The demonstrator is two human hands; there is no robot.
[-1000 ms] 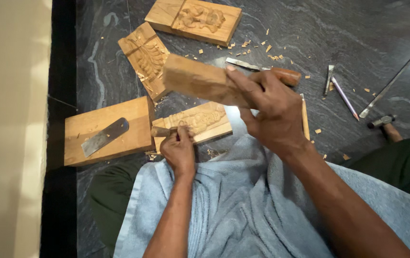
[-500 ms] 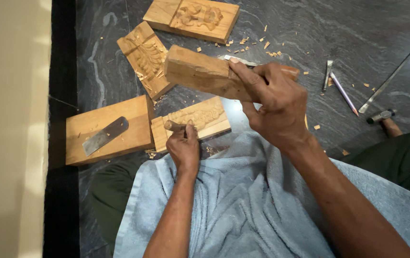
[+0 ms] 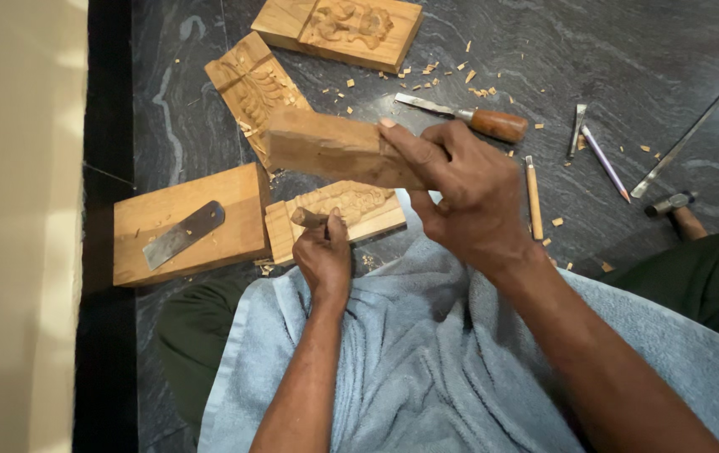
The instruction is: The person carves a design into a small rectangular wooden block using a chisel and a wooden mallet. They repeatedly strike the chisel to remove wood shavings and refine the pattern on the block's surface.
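Head view shows the right hand [image 3: 468, 197] wrapped tight around a wooden mallet block [image 3: 334, 149], held raised above the carved wood panel [image 3: 338, 214] on the dark stone floor [image 3: 628, 50]. Left hand [image 3: 324, 256] has its grip closed on a chisel handle [image 3: 307, 217] set against that panel. Left of it lies a plain wooden block [image 3: 208, 252] bearing a flat blade [image 3: 181, 236]; a blue towel [image 3: 410, 369] covers the lap.
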